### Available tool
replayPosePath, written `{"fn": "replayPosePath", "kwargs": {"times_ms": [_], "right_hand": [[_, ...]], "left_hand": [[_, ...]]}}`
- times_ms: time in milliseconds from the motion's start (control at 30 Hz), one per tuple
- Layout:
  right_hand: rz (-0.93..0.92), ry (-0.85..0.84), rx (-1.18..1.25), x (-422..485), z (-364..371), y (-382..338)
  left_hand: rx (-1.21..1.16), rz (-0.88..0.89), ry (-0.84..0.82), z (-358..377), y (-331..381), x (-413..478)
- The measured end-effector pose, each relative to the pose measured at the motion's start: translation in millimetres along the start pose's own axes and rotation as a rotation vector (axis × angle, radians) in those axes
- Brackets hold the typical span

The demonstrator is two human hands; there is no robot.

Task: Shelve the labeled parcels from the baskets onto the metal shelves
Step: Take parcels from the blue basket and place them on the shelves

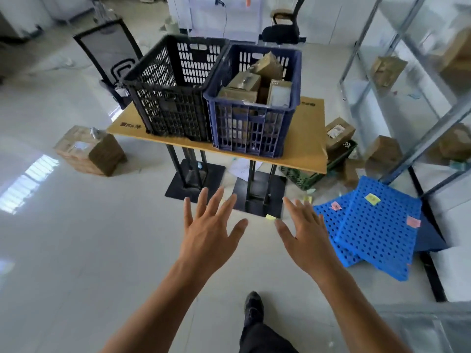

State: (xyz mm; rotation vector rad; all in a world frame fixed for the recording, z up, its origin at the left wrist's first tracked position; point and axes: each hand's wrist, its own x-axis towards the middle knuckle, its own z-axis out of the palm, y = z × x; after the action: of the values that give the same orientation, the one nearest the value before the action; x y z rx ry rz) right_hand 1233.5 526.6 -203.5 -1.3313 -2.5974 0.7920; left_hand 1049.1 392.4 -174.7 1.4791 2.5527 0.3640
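Note:
A blue basket (pixel 251 128) stands on a cardboard-topped table (pixel 309 138), filled with several brown labeled parcels (pixel 244 84). To its left, touching it, is a black basket (pixel 168 103) whose inside looks bare. Metal shelves (pixel 405 80) run along the right, with parcels (pixel 387 70) on them. My left hand (pixel 210 230) and my right hand (pixel 304 233) are stretched forward with fingers spread, holding nothing, well short of the table and below its front edge.
Blue perforated panels (pixel 377 230) with sticky notes lie on the floor at right. A green crate (pixel 321 169) and loose boxes sit under the table's right end. A taped box (pixel 89 150) is on the floor at left. An office chair (pixel 109 54) stands behind.

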Motion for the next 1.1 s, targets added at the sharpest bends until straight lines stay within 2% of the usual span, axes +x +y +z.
{"fn": "replayPosePath", "kwargs": {"times_ms": [267, 567, 833, 1100], "right_hand": [[-0.028, 0.075, 0.005, 160.4, -59.0, 2.2], [-0.049, 0.110, -0.049, 311.3, -82.6, -23.2], [0.041, 0.125, -0.109, 424.0, -95.9, -44.2], [0.123, 0.123, -0.214, 522.7, -115.8, -15.2]], "left_hand": [[-0.044, -0.058, 0.120, -33.3, 0.8, 143.7], [-0.123, 0.024, 0.137, -32.8, -31.5, 303.4], [-0.195, 0.155, 0.079, -53.1, -57.5, 458.7], [-0.218, 0.227, 0.000, -46.9, -38.0, 607.4]]}}
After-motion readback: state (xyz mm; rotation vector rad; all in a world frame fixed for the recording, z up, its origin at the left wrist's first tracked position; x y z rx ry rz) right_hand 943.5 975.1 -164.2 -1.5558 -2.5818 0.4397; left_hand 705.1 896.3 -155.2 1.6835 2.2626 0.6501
